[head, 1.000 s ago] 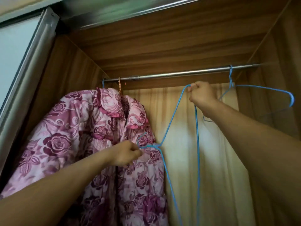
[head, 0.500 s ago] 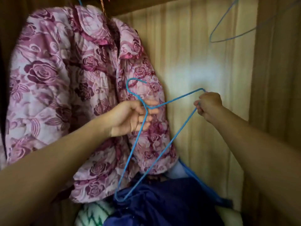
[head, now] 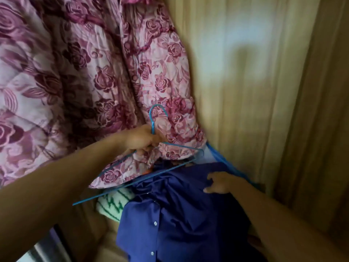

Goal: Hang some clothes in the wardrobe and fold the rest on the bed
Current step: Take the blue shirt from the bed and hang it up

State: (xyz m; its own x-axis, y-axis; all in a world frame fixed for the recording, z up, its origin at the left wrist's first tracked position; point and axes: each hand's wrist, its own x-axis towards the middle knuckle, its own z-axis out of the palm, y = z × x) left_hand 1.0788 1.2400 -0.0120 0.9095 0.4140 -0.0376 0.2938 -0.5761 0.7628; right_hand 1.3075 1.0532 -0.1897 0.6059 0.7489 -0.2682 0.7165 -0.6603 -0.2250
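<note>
My left hand (head: 142, 139) grips a blue wire hanger (head: 132, 181) just below its hook, in front of the lower hem of a hanging pink rose-patterned quilted coat (head: 79, 76). The hanger's bottom bar slants down to the left. My right hand (head: 221, 181) rests with spread fingers on a dark blue buttoned shirt (head: 179, 220) lying in a heap at the bottom of the wardrobe. The right hand's fingers press on the cloth near its upper edge.
A white cloth with green marks (head: 115, 203) lies left of the blue shirt. A blue strap (head: 224, 163) runs along the wardrobe's pale wooden back wall (head: 245, 82). The wooden side wall (head: 324, 110) stands at the right.
My right hand let go of the hanger and dropped onto the blue shirt. My left hand now holds the hanger alone, lower down. The view tilted down from the rail.
</note>
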